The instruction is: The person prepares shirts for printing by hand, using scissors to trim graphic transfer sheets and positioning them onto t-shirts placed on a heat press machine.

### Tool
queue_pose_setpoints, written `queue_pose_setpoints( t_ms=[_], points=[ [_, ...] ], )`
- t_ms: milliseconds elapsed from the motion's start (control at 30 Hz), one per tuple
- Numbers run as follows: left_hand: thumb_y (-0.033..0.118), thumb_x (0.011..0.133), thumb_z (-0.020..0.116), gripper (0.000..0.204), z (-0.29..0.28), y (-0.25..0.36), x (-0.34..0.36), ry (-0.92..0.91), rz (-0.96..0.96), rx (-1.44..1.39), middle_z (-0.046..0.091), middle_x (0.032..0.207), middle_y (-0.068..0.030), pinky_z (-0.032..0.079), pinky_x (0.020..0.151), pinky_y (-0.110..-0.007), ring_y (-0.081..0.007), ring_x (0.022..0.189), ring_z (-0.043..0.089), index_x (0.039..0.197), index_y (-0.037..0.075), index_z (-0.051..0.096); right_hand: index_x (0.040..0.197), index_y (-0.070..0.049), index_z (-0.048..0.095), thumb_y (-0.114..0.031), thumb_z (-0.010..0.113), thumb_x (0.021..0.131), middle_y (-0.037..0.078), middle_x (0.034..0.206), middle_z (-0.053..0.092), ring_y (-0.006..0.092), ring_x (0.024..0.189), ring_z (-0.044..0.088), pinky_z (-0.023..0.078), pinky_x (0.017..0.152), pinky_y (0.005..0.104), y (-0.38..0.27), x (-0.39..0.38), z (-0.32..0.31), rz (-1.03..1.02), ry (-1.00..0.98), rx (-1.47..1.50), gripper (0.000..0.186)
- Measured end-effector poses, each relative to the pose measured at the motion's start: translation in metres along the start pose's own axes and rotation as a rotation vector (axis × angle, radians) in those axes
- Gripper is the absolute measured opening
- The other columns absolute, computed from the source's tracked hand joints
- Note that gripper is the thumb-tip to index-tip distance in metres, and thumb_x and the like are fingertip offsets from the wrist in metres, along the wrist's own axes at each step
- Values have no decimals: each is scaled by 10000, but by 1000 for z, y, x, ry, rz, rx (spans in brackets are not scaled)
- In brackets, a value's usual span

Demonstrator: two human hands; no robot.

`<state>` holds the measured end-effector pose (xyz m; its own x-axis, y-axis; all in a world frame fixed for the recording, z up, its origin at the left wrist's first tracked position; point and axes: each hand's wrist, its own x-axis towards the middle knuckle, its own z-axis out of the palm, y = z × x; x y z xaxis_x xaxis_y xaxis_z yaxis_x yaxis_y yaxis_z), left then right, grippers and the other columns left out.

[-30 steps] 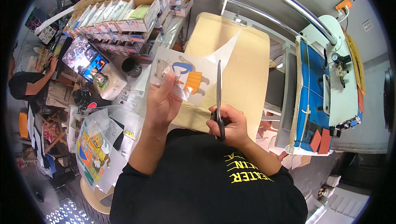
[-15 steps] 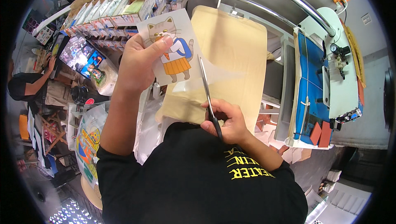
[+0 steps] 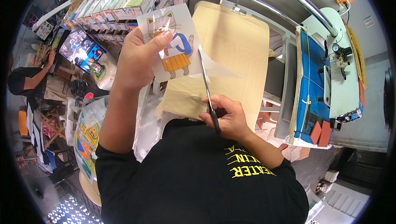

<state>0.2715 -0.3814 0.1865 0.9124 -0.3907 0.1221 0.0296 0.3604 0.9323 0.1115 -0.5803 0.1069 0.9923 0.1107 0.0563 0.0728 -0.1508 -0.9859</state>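
My left hand [image 3: 140, 57] is closed on a translucent sheet [image 3: 187, 20], its thumb lying over the front. Printed on the sheet is a cartoon cat [image 3: 175, 61] in a blue and white top and an orange pleated skirt. In my right hand [image 3: 230, 116] is a pair of scissors [image 3: 206, 79] with black handles, pointing upward. Their blades lie along the sheet's right edge, beside the cat's tail. To the right of the blades a thin clear offcut [image 3: 220, 68] sticks out. The blades look nearly closed.
Behind the sheet stands a cloth-covered padded board [image 3: 231, 38]. A press-like machine [image 3: 332, 71] with a blue bed is on the right. Boxes of packets [image 3: 138, 3] fill the upper left, above a lit screen [image 3: 84, 53]. At far left another person's arm [image 3: 41, 75] shows.
Both hands have risen slightly, carrying the sheet and scissors upward. The sheet is tilted a little differently, and glare now falls on the cat's face. Both grips are the same.
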Motion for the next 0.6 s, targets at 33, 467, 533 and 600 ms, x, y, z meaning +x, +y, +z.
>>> queue_pose_setpoints(
  t_ms=[33,467,533,600],
  points=[
    [117,913,671,273,1,0,0,6,2,-13,696,992,-63,527,769,-289,-110,850,644,1147,-21,637,1146,10,617,-92,800,826,-7,692,610,61,613,580,460,572,218,3,-1,1,10,6,4,382],
    [90,905,664,302,5,-7,-18,2,-35,13,696,1031,-90,548,802,-309,-140,890,672,1179,-31,618,1097,12,624,-90,800,811,-28,660,539,39,581,501,400,527,221,-4,12,8,-27,56,145,351],
    [90,906,662,298,1,-7,-22,36,-21,5,697,1027,-84,547,805,-309,-137,891,669,1176,-27,620,1100,11,625,-90,803,811,-32,654,547,33,583,505,398,526,217,2,12,12,0,33,120,354],
    [92,906,661,296,-7,-8,-29,86,5,-4,696,1023,-79,545,810,-309,-133,894,665,1175,-25,620,1130,5,612,-80,792,827,-21,674,576,43,598,539,419,537,213,4,14,15,35,-29,125,362]
  ],
)
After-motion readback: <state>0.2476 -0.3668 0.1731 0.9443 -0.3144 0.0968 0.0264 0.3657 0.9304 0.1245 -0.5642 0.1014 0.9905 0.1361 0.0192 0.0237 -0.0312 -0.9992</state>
